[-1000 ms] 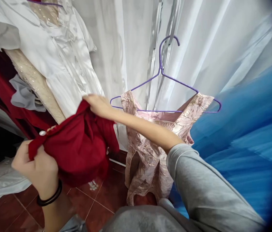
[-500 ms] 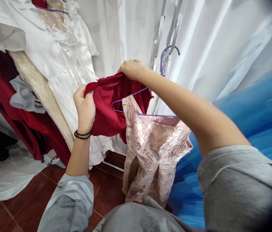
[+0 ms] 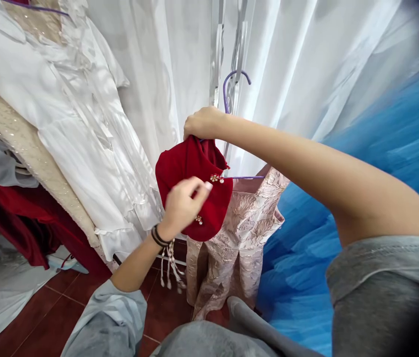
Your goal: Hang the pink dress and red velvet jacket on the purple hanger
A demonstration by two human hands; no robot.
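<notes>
Whereas a moment earlier the person's left hand gripped one edge of the red garment and the two hands spread it wide, that hand now stands in front of the cloth, blurred, with fingers curled and thumb stretched toward a small ornament; whether it pinches any fabric, one cannot tell. Dark bands circle its wrist, and pale beaded tassels dangle just beyond, their upper ends hidden. Past it, the right hand remains clenched on the garment's top edge, by the purple hanger. Bunched narrower than before, the red garment hangs from that grip, over one side of the hanger and in front of one shoulder of the pink dress. Its cloth is deep red and matte, softly folded, with a rounded lower edge; the ornament is gold-toned with a pearl-like drop, and a second one sits lower down. The pink dress, brocaded and shiny, hangs beneath, between a white dress and blue tulle. White curtains fall behind everything.
</notes>
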